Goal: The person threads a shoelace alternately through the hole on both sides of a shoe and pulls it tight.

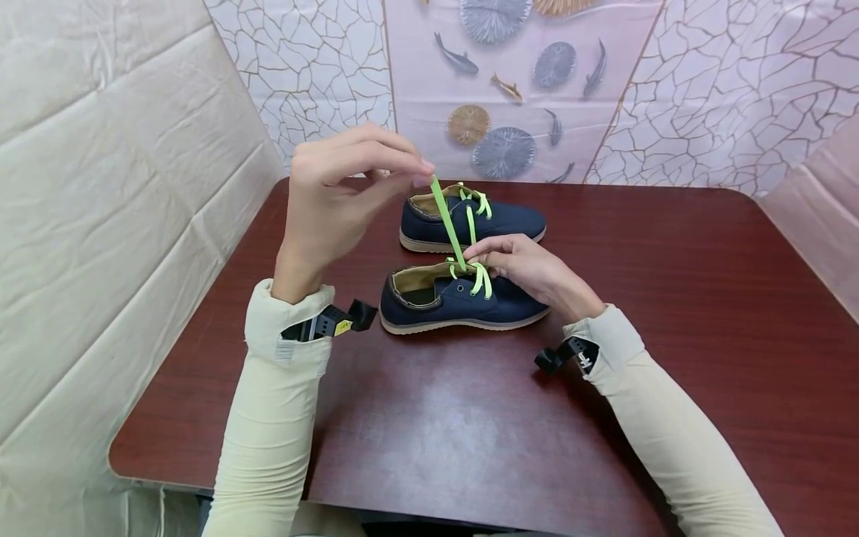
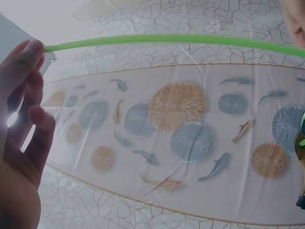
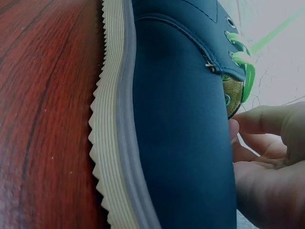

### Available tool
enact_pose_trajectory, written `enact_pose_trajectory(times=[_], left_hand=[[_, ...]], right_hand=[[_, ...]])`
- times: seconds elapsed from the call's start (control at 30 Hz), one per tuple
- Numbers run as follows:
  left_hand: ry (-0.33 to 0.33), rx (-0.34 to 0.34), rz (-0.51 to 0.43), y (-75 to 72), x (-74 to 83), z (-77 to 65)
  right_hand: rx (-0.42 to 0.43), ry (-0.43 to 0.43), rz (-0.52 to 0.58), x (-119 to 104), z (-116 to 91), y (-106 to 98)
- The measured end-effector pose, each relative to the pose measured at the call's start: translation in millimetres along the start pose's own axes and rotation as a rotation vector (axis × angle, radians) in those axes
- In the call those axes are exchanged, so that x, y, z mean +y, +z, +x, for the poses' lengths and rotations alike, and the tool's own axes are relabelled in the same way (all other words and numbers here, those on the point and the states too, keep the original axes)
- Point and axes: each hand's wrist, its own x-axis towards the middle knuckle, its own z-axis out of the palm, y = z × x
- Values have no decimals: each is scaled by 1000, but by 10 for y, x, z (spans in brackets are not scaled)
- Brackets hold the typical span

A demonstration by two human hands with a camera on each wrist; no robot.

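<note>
A navy shoe [image 1: 429, 317] with a tan lining and sole sits on the table, toe to the right. Its neon-green shoelace [image 1: 447, 224] rises taut from the lacing. My left hand [image 1: 349, 190] pinches the free end between thumb and fingertips, above and left of the shoe; the left wrist view shows this lace [image 2: 176, 39] stretched across. My right hand [image 1: 530, 272] reaches over the toe and grips the shoe's upper beside the tongue. In the right wrist view its fingers [image 3: 267, 119] curl behind the shoe, and their exact contact is hidden.
A matching navy shoe [image 1: 513, 220] with green laces stands just behind, also toe right. The dark red table [image 1: 705, 298] extends to both sides. A patterned curtain [image 1: 322, 67] hangs along the back edge, and pale cloth [image 1: 134, 224] covers the left side.
</note>
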Motion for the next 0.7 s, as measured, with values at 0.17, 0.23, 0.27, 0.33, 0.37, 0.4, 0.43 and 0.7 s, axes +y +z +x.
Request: enact_pose_trajectory(times=[0.17,0.23,0.27,0.33,0.37,0.4,0.43,0.7], left_hand=[[17,60,32,38,-8,14],[-3,6,10,44,-27,8],[-24,-42,3,42,-40,-1],[-78,-171,11,41,-82,-30],[-109,-242,22,46,-110,-49],[-133,-307,44,53,-143,-69],[-153,-366,78,64,-179,-88],[-160,-470,199,202,-388,-196]], right_hand=[[37,8,-1,-69,-21,29],[52,-2,-40,-121,-38,40],[58,-12,-60,-155,-50,50],[59,-40,-98,-230,-84,66],[57,-55,-113,-268,-103,73],[54,-71,-125,-309,-125,79],[50,-82,-132,-354,-154,87],[-130,-32,-15,-645,-382,219]])
